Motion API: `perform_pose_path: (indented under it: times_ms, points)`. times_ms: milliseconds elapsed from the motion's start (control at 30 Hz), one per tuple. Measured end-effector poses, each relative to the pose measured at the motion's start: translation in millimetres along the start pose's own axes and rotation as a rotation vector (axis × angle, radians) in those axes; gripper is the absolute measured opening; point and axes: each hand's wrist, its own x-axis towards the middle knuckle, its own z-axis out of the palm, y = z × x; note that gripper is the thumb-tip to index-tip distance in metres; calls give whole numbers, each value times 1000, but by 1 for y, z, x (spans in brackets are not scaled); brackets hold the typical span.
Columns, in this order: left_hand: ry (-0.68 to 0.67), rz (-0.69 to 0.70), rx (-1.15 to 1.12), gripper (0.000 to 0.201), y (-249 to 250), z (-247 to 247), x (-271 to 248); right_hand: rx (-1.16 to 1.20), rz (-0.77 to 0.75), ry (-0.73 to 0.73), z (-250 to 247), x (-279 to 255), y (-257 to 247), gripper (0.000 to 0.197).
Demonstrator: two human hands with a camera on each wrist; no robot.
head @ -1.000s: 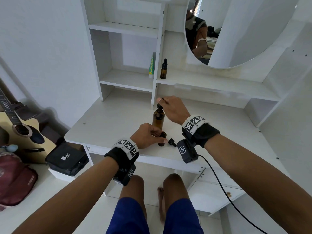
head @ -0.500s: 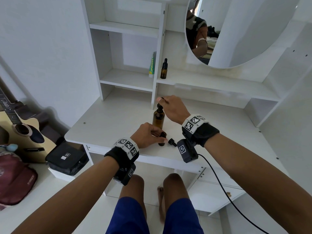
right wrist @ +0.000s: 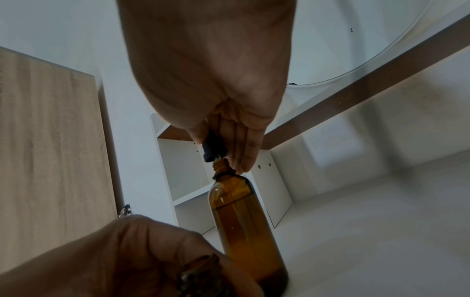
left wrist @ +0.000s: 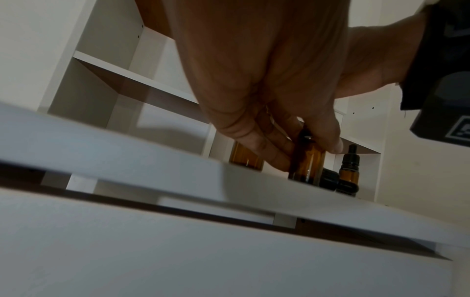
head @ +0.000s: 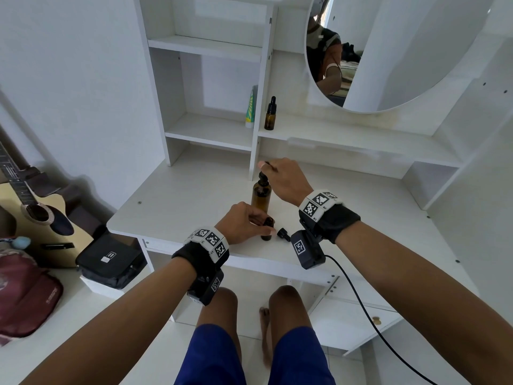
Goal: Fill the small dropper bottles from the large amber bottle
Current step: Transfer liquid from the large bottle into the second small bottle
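Observation:
The large amber bottle (head: 261,197) stands upright on the white desk (head: 180,207). Over it, my right hand (head: 267,166) pinches the black dropper cap (right wrist: 213,149), which sits just above the threaded neck of the large bottle (right wrist: 241,221). My left hand (head: 258,224) holds a small open amber bottle (head: 268,230) upright near the desk's front edge, fingers and thumb on either side of the small bottle (left wrist: 306,160). That bottle's black cap (head: 283,234) lies beside it. In the left wrist view a capped small dropper bottle (left wrist: 349,168) stands just to the right.
Another capped small dropper bottle (head: 270,115) and a green-and-white tube (head: 249,109) stand on the shelf above. A round mirror (head: 388,51) hangs at the upper right. A guitar (head: 36,215), a black pouch (head: 108,259) and a red bag (head: 25,295) lie left of the desk.
Almost nothing: my right hand has crept slightly upward at the large bottle's cap. My left hand and the small bottle stay where they were.

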Motion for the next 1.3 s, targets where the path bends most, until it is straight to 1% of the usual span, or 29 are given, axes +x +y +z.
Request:
perform_pose_path:
  times_ms: [133,400,600,767,1033,1200,1300]
  points:
    - [3,5,-8,24,0,0,0,-18,2,11,-1,-1,-2,50]
    - [1,2,-6,24,0,-1,0,-47,-15,1,-3,2,-1,48]
    - [-3,-6,-3,25,1,-1,0,-18,-5,11,-3,-2,-3,50]
    - [2,-2,4,26,0,-1,0,-26,-4,-8,-2,-1,-2,49]
    - [-4,-8,1,25,0,-1,0,6,20,5,-4,-4,-8,49]
    - [0,0,-5,25,0,0,1,3,34,-32,1,-2,-5,48]
    - [-4,-2,-8,25,0,-1,1,-11,31,-40,-1,-3,-4,45]
